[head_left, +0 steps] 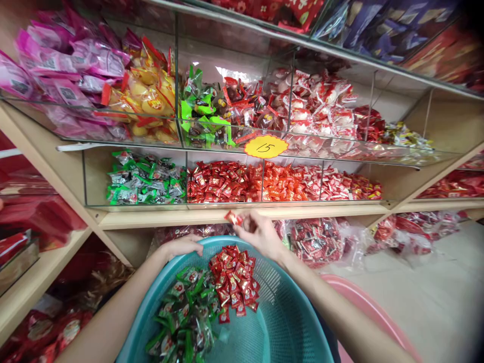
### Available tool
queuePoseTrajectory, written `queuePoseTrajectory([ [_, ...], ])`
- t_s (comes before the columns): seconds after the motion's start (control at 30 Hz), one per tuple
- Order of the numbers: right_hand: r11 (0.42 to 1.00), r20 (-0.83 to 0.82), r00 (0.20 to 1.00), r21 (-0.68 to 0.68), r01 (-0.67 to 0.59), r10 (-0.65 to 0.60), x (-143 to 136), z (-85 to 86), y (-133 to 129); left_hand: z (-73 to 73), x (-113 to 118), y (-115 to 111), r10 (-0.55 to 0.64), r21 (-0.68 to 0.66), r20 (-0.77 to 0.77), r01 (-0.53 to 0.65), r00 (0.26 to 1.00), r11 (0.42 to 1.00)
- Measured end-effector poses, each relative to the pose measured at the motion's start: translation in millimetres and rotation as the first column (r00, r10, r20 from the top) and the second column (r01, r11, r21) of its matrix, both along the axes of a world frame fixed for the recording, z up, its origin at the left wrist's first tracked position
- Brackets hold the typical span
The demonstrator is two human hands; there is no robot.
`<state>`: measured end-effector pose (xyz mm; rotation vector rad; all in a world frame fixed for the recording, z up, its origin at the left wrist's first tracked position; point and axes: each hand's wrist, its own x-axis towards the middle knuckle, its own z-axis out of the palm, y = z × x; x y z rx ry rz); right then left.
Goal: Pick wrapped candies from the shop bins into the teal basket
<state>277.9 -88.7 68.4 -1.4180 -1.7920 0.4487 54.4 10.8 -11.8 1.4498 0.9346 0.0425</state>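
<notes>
My left hand (pixel 183 246) is closed over the far left rim of a teal plastic basket (pixel 287 302). Above the basket's far rim, my right hand (pixel 260 233) pinches a small red wrapped candy (pixel 233 218) between thumb and fingers. Inside the basket, green-wrapped candies (pixel 185 307) lie on the left and a pile of red-wrapped candies (pixel 236 280) sits beside them toward the far side. Just beyond my hands, the lower shelf bin holds red candies (pixel 219 179), with green-and-silver candies (pixel 147 176) in the compartment to their left.
A wooden shelf edge (pixel 242 217) runs just past the basket. An upper row of clear bins holds pink packets (pixel 68 65) and other sweets, with a yellow price tag (pixel 266 146) in front. Bagged candies (pixel 317 239) lie below; a pink tub (pixel 366 312) stands right.
</notes>
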Motion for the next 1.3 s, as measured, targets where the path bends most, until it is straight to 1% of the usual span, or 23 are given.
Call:
queuePoseTrajectory([
  [0.1, 0.99, 0.187, 0.982, -0.143, -0.004, 0.031, 17.9, -34.0, -34.7, 0.1, 0.6, -0.3, -0.006, 0.021, -0.014, 0.007, 1.0, 1.0],
  [0.17, 0.98, 0.341, 0.94, -0.197, 0.038, 0.032, 29.4, -50.6, -46.8, -0.4, 0.5, 0.0, -0.003, 0.036, -0.022, 0.003, 1.0, 0.999],
  [0.2, 0.976, 0.414, 0.91, -0.208, 0.063, 0.03, 34.0, -55.8, -50.3, -0.8, 0.2, 0.2, -0.001, 0.039, -0.019, 0.002, 1.0, 0.999],
  [0.27, 0.971, 0.541, 0.841, -0.212, 0.108, 0.025, 39.8, -60.4, -53.9, -1.4, -0.5, 0.5, -0.001, 0.033, -0.01, 0.001, 1.0, 0.999],
  [0.33, 0.97, 0.642, 0.766, -0.202, 0.137, 0.025, 40.8, -59.8, -54.3, -1.4, -1.1, 0.7, 0.0, 0.022, -0.006, 0.001, 1.0, 1.0],
  [0.47, 0.976, 0.764, 0.644, -0.166, 0.144, 0.035, 34.7, -55.9, -49.5, 0.1, -0.4, 0.3, 0.01, 0.03, -0.021, -0.009, 1.0, 0.999],
  [0.6, 0.983, 0.815, 0.579, -0.128, 0.13, 0.029, 28.8, -58.2, -43.7, 1.3, 1.0, -0.3, 0.008, 0.054, -0.033, -0.006, 0.999, 0.999],
  [0.73, 0.988, 0.832, 0.553, -0.12, 0.101, 0.045, 27.2, -63.9, -42.0, 1.1, 0.7, -0.7, 0.002, 0.052, -0.047, 0.001, 0.999, 0.999],
  [1.07, 0.994, 0.833, 0.551, -0.093, 0.049, 0.051, 25.8, -70.1, -40.8, -0.2, 0.2, 1.3, -0.03, 0.094, -0.027, 0.033, 0.999, 0.995],
  [1.2, 0.993, 0.826, 0.559, -0.115, 0.034, 0.077, 22.7, -71.5, -40.5, -1.1, -0.5, 1.2, -0.021, 0.083, -0.019, 0.022, 1.0, 0.996],
  [1.3, 0.994, 0.832, 0.548, -0.107, 0.006, 0.086, 20.5, -72.7, -39.6, -1.6, -1.0, 0.7, -0.007, 0.074, -0.011, 0.008, 1.0, 0.997],
])
